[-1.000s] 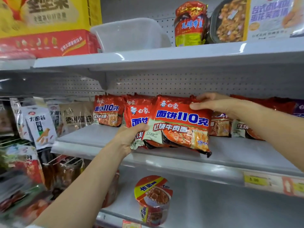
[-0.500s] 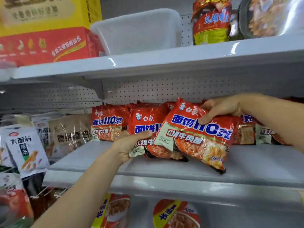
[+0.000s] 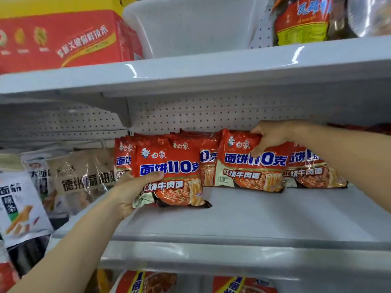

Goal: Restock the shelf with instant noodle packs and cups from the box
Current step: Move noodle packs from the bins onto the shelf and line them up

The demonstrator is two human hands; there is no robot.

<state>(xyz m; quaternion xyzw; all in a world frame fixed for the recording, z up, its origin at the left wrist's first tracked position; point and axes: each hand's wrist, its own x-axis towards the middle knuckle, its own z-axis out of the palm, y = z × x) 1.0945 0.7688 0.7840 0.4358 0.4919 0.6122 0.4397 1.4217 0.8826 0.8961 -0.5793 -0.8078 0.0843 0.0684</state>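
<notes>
L hand (image 3: 131, 193) grips the front-left noodle pack (image 3: 169, 176) at its lower-left corner: thumb curled over the front face under the blue lettering, other fingers hidden behind the pack, can't tell their spread. Pack is upright, tilted slightly, bottom edge at the middle shelf (image 3: 243, 218), standing fwd of the row behind. R hand (image 3: 273, 137) holds a second noodle pack (image 3: 251, 166) from the top: thumb pressed down the front onto the blue print, fingers wrapped over the top edge and out of sight behind. That pack stands on the same shelf, further back, in line w/ more red packs (image 3: 313, 170) to its right and between the two held ones. Left of the row: brown snack bags (image 3: 84, 174) and white bags (image 3: 19, 206) hanging/standing in the next bay. Upper shelf has a red carton (image 3: 63, 37), a translucent bin (image 3: 190, 24), and a red-yellow bag (image 3: 302, 20). Below, tops of noodle cups (image 3: 148, 282) show under the shelf lip. R forearm crosses in front of the packs at far right.
</notes>
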